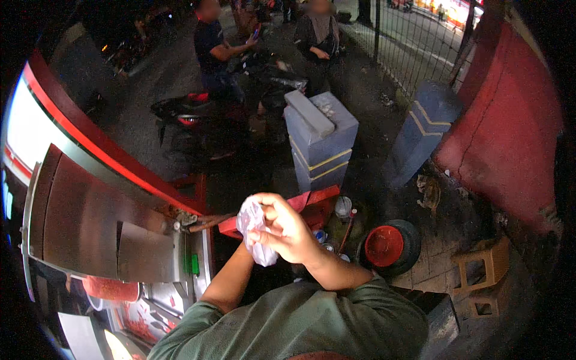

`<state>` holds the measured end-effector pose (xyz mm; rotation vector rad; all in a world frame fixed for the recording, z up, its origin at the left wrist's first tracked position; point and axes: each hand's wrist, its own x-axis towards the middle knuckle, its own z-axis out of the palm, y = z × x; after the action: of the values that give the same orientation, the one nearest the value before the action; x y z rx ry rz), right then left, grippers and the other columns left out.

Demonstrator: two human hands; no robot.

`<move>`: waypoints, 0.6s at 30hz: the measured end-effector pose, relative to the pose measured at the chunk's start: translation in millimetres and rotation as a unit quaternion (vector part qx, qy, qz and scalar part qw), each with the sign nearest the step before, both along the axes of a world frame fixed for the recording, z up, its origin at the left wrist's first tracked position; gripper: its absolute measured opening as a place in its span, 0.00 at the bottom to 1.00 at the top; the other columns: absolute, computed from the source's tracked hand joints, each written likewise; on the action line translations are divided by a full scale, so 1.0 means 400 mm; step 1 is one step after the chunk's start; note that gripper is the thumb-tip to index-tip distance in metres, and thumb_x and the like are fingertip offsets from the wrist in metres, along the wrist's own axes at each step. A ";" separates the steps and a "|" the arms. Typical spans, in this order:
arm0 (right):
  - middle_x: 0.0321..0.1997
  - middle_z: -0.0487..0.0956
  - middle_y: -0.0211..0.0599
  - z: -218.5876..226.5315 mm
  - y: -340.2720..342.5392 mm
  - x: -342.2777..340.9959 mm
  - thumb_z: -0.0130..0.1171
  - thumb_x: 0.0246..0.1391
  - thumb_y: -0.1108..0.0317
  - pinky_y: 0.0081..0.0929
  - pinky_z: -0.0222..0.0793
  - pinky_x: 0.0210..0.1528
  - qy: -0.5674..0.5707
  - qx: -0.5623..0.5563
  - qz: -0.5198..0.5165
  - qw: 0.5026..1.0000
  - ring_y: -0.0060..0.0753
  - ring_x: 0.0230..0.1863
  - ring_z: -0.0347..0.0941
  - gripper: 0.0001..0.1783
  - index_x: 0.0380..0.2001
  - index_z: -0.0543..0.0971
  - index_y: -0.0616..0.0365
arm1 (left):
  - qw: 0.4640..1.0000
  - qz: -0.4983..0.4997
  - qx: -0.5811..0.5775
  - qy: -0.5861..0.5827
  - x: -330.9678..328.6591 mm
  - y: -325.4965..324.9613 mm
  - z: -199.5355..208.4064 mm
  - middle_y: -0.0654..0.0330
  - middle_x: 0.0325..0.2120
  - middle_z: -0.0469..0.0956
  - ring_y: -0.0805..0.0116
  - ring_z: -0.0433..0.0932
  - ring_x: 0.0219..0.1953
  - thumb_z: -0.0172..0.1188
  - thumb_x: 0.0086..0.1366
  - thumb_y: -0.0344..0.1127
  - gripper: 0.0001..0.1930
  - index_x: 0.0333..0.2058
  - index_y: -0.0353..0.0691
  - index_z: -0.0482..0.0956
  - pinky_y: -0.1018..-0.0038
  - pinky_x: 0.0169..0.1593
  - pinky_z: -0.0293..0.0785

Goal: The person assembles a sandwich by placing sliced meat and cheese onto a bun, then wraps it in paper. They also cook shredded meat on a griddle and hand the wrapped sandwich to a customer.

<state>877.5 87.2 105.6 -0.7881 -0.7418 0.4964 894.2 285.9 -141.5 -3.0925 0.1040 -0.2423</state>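
My right hand [285, 231] is raised in front of my chest, its thumb and fingers closed on a thin, crumpled, whitish plastic bag [265, 257]. The bag bunches up on the left side of the hand and hangs a little below the thumb. My left forearm [231, 279] reaches up to the same spot. Behind the bag and my right hand, the left hand is hidden, so its fingers cannot be made out. Beyond the hands lies a red board or bench [321, 204].
A metal food cart [108, 216] stands at my left, with a red-orange pot [114, 289]. A red basin [384, 246] sits in a dark tub at right, near a cat [428, 193]. Ahead are grey pillars [321, 141], a motorbike [198, 120] and two people [213, 54].
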 end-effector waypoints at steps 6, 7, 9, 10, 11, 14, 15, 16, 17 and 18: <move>0.50 0.79 0.43 0.012 -0.092 0.011 0.61 0.63 0.80 0.33 0.78 0.50 -0.026 -0.023 -0.012 0.999 0.33 0.46 0.80 0.31 0.66 0.62 0.61 | 0.994 0.070 -0.077 0.044 -0.015 0.026 -0.051 0.53 0.61 0.67 0.50 0.59 0.68 0.59 0.64 0.54 0.34 0.66 0.48 0.66 0.33 0.70 0.37; 0.52 0.79 0.43 0.014 -0.108 0.014 0.59 0.63 0.82 0.32 0.78 0.50 -0.022 -0.031 -0.011 0.999 0.32 0.46 0.80 0.31 0.66 0.62 0.61 | 0.992 0.076 -0.095 0.046 -0.011 0.023 -0.042 0.53 0.63 0.66 0.48 0.57 0.70 0.59 0.63 0.54 0.36 0.67 0.49 0.65 0.29 0.72 0.33; 0.54 0.78 0.45 0.018 -0.131 0.019 0.59 0.63 0.82 0.34 0.79 0.50 -0.030 -0.052 -0.020 0.998 0.35 0.47 0.81 0.31 0.66 0.62 0.61 | 0.978 0.089 -0.173 0.073 -0.012 0.004 0.033 0.53 0.65 0.67 0.52 0.58 0.72 0.59 0.65 0.48 0.33 0.67 0.48 0.65 0.29 0.72 0.32; 0.53 0.79 0.44 0.017 -0.137 0.017 0.59 0.63 0.82 0.33 0.79 0.49 -0.030 -0.058 -0.030 0.997 0.34 0.46 0.81 0.31 0.66 0.62 0.61 | 0.966 0.096 -0.235 0.036 -0.008 -0.007 0.051 0.54 0.66 0.67 0.53 0.59 0.73 0.58 0.68 0.45 0.30 0.67 0.46 0.64 0.28 0.72 0.30; 0.52 0.79 0.44 0.007 -0.139 0.020 0.60 0.63 0.81 0.33 0.79 0.48 -0.028 -0.063 -0.038 0.997 0.34 0.46 0.81 0.31 0.66 0.63 0.62 | 0.942 0.103 -0.318 0.008 -0.017 -0.016 0.086 0.52 0.67 0.67 0.51 0.61 0.72 0.55 0.72 0.49 0.29 0.67 0.45 0.64 0.30 0.72 0.31; 0.50 0.80 0.42 -0.012 -0.140 0.030 0.60 0.62 0.81 0.33 0.80 0.47 -0.054 -0.093 -0.026 0.994 0.34 0.44 0.81 0.30 0.66 0.63 0.62 | 0.839 0.151 -0.515 -0.087 -0.050 -0.050 0.186 0.46 0.68 0.66 0.48 0.64 0.71 0.53 0.76 0.53 0.30 0.68 0.42 0.63 0.44 0.75 0.42; 0.49 0.80 0.42 -0.011 -0.136 0.035 0.60 0.62 0.81 0.32 0.80 0.47 -0.059 -0.101 -0.023 0.993 0.33 0.44 0.81 0.31 0.66 0.63 0.62 | 0.782 0.137 -0.592 -0.139 -0.040 -0.053 0.143 0.47 0.63 0.70 0.54 0.68 0.67 0.51 0.78 0.50 0.26 0.65 0.38 0.67 0.59 0.72 0.58; 0.48 0.81 0.41 -0.016 -0.133 0.037 0.60 0.62 0.81 0.32 0.80 0.47 -0.059 -0.108 -0.022 0.992 0.33 0.44 0.82 0.31 0.66 0.63 0.63 | 0.723 0.142 -0.659 -0.150 -0.052 -0.073 0.139 0.51 0.60 0.72 0.59 0.70 0.64 0.50 0.79 0.48 0.24 0.64 0.38 0.68 0.65 0.68 0.62; 0.48 0.81 0.41 -0.020 -0.130 0.036 0.60 0.62 0.81 0.32 0.80 0.46 -0.056 -0.114 -0.021 0.992 0.32 0.44 0.82 0.31 0.66 0.63 0.63 | 0.661 0.147 -0.719 -0.157 -0.072 -0.100 0.157 0.54 0.57 0.74 0.63 0.71 0.61 0.49 0.80 0.46 0.22 0.62 0.37 0.69 0.70 0.65 0.66; 0.48 0.80 0.40 -0.016 -0.124 0.034 0.60 0.62 0.81 0.32 0.79 0.47 -0.057 -0.107 -0.012 0.993 0.32 0.45 0.81 0.32 0.66 0.63 0.62 | 0.586 0.167 -0.781 -0.134 -0.098 -0.130 0.175 0.61 0.53 0.76 0.70 0.72 0.56 0.48 0.81 0.45 0.20 0.60 0.38 0.70 0.71 0.62 0.68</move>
<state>891.1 37.8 99.4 -1.0316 -0.7924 0.5188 855.1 233.9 -71.5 -4.3416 -1.5367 -1.4777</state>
